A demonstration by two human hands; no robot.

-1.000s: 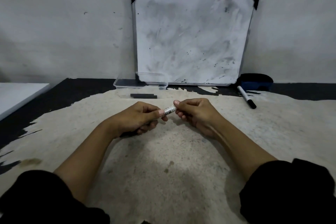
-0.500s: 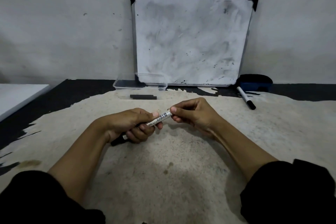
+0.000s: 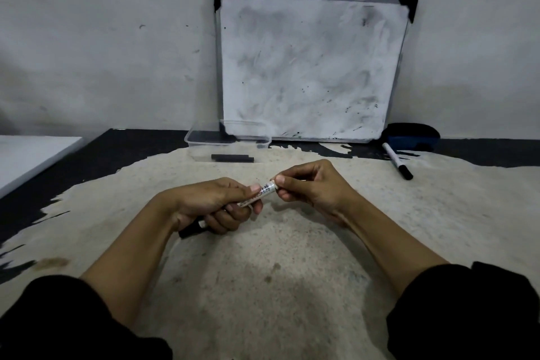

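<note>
Head view: two forearms in pushed-up black sleeves reach over a worn tabletop [image 3: 277,295], pale in the middle and black along its edges.
Far left: a white panel [image 3: 26,155] lies flat at the table's edge.
Left hand [image 3: 210,204]: fingers curled round the lower barrel of the pen, thumb laid along the top.
Clear tub [image 3: 201,139]: a shallow see-through plastic container at the back, just in front of the board's lower left corner; the dark tabletop shows through its walls, and what it holds cannot be made out.
Black sticks [image 3: 232,158]: two short dark bars lying end to end on the table, just outside the tub on its near side.
Marker [image 3: 264,190]: white barrel with a barcode, tilted up to the right and held clear of the table between the two hands; its black end pokes out below the left palm.
Right hand [image 3: 309,187]: thumb and fingertips pinch the marker's upper end.
Whiteboard [image 3: 309,67]: smeared grey, propped against the wall.
Second marker [image 3: 397,161]: lying on the table at right, black cap toward the camera.
Eraser [image 3: 410,137]: dark blue, against the wall beside the board.
</note>
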